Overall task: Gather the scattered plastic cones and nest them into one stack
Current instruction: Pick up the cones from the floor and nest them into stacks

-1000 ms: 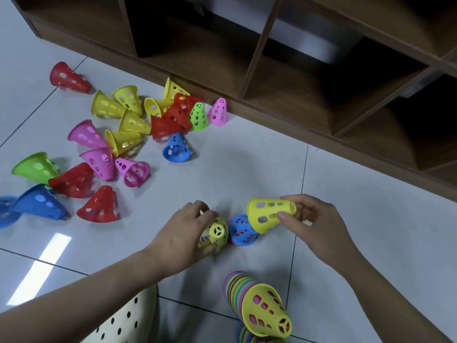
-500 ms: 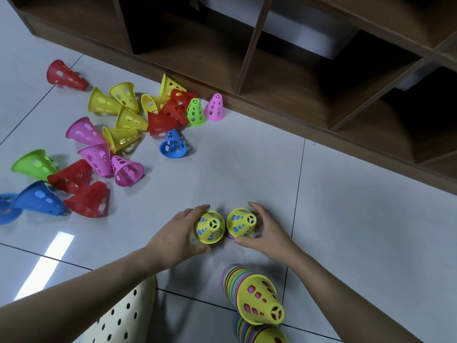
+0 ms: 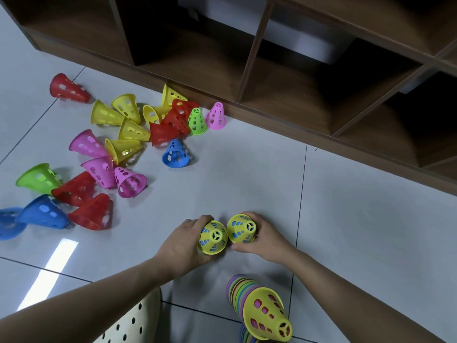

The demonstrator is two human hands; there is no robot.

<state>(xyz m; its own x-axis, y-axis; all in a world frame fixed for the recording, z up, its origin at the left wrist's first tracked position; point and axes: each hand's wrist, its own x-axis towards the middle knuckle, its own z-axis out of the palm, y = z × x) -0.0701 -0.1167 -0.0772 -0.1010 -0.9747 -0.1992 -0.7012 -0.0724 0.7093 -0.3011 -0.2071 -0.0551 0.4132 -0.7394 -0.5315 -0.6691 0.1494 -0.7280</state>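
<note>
two yellow cones stand side by side on the floor, touching. left hand is curled around the left yellow cone; right hand cups the right yellow cone. at 6 o'clock a nested stack lies tipped. loose cones litter 10 o'clock, by the wooden shelf.

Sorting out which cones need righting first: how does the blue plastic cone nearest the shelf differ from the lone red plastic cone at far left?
The blue plastic cone stands upright on its wide rim; the red plastic cone lies on its side. The blue one sits beside the main cluster of cones, the red one apart from it. Both are perforated with holes and rest on the tiled floor.
</note>
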